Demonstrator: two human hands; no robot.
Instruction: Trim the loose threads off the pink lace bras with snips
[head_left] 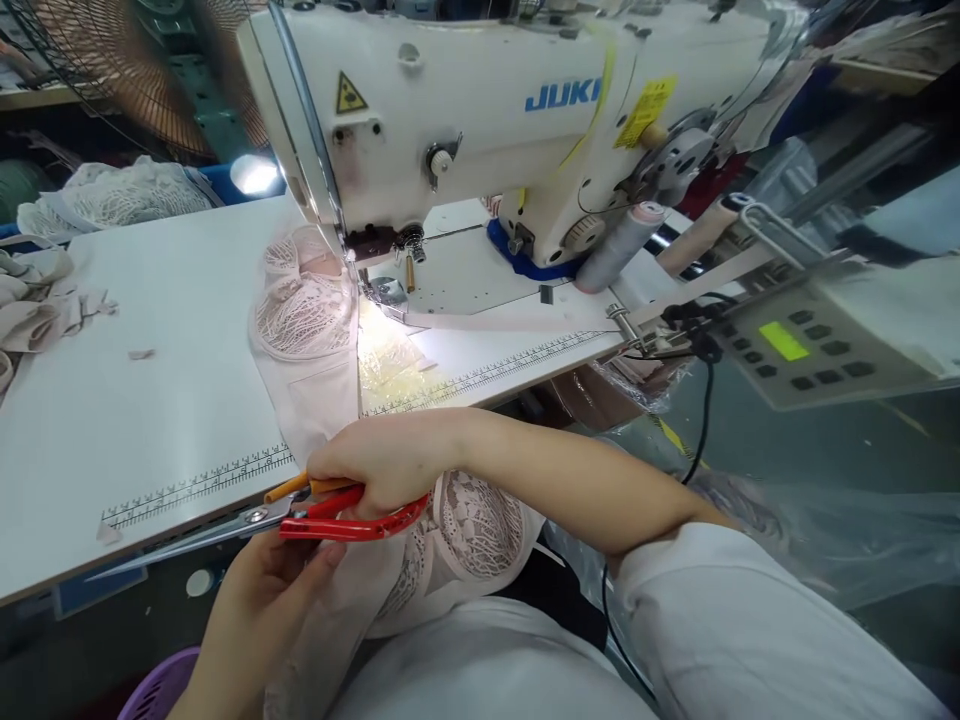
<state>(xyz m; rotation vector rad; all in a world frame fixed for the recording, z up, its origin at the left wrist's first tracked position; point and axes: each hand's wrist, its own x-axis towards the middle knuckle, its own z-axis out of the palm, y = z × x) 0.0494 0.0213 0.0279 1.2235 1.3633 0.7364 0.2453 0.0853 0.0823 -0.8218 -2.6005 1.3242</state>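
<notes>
Red-handled scissors [352, 527] sit in my right hand [397, 458], their long blades pointing left past the table's front edge. An orange stick-like piece [287, 487] pokes out by the same hand; what it belongs to is hidden. Just below, my left hand [274, 595] is closed with thumb and fingers together on the edge of a pale pink lace bra [480, 525]. One cup of the bra hangs over my lap. More pale pink lace fabric [304, 320] runs up the table to the needle area of the sewing machine [465, 110]; whether it joins the lap part is hidden by my hands.
A pale tape [510, 322] runs to the machine from the right, near thread cones [621, 245]. A control panel [817, 345] juts out at right. Fabric pieces [37, 300] and white lace [120, 195] lie at left. A fan [187, 80] stands behind; a purple basket [161, 685] sits below.
</notes>
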